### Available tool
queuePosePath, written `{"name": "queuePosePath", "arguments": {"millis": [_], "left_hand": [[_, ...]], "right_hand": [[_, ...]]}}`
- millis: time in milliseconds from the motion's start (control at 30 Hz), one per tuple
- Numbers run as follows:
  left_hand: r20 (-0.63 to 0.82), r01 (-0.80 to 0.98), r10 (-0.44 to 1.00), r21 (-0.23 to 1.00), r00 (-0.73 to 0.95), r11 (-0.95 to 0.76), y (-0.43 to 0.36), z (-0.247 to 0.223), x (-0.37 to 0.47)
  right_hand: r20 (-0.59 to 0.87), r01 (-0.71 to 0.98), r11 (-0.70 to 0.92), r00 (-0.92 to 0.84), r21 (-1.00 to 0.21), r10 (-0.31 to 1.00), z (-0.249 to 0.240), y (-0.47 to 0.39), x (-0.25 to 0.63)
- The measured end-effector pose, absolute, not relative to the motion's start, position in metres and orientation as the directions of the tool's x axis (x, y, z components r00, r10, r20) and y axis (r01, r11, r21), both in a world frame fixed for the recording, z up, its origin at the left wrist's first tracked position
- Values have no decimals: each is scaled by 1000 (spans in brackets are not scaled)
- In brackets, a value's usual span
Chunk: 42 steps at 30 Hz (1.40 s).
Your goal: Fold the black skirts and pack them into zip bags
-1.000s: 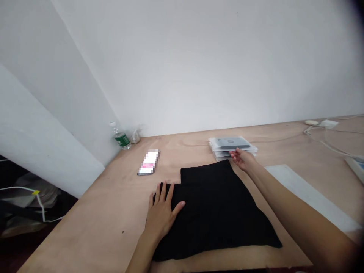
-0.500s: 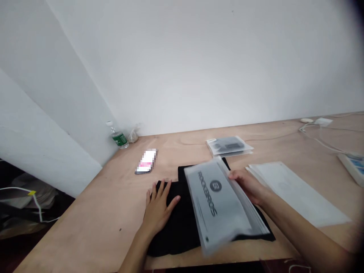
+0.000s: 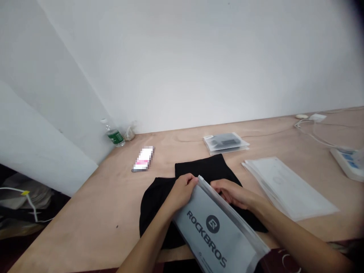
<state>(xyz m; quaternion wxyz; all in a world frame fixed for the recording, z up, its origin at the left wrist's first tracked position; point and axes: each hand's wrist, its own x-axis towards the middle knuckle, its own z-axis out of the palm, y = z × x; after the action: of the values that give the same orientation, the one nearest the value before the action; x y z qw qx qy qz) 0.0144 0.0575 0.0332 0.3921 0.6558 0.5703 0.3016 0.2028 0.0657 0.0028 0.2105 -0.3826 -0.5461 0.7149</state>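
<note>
A frosted zip bag [image 3: 203, 235] printed ROCKBROS is tilted over the table's front edge. My left hand [image 3: 182, 191] pinches it at its upper corner, by the end of the zip strip. Along the same zip edge, my right hand [image 3: 231, 193] is closed with its fingers curled against the bag; the fingertips are partly hidden. Beneath both hands lies a folded black garment [image 3: 206, 168] on the wooden table [image 3: 93, 212], partly covered by the bag and my forearms.
More frosted bags [image 3: 292, 187] lie stacked to the right. Behind the garment are packed bags with dark contents [image 3: 226, 142]. A phone [image 3: 143, 158], a water bottle [image 3: 115, 135] and a small plastic bag [image 3: 130, 132] are at the left. Cables and a power strip [image 3: 348, 163] occupy the right side.
My left hand has left the black garment and taken the bag's corner. The bag has come down toward me and turned, with my right hand now farther along its zip edge.
</note>
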Motion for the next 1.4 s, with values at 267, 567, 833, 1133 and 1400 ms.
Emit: {"name": "queuePosePath", "arguments": {"millis": [267, 567, 833, 1133, 1400], "left_hand": [[-22, 526, 994, 849, 105, -36, 52, 30, 14], [-17, 395, 971, 912, -238, 113, 59, 24, -44], [-44, 75, 864, 993, -501, 94, 50, 16, -36], [-32, -190, 875, 979, -483, -69, 0, 18, 18], [-55, 209, 996, 975, -69, 68, 18, 68, -25]], "right_hand": [[-118, 158, -40, -521, -987, 845, 22, 71, 184], [-300, 181, -241, -618, -954, 727, 13, 54, 227], [-261, -339, -396, -380, -854, 887, 13, 39, 214], [-352, -609, -306, -46, -732, 935, 2, 10, 168], [-340, -500, -373, -159, -782, 927, 30, 12, 186]]}}
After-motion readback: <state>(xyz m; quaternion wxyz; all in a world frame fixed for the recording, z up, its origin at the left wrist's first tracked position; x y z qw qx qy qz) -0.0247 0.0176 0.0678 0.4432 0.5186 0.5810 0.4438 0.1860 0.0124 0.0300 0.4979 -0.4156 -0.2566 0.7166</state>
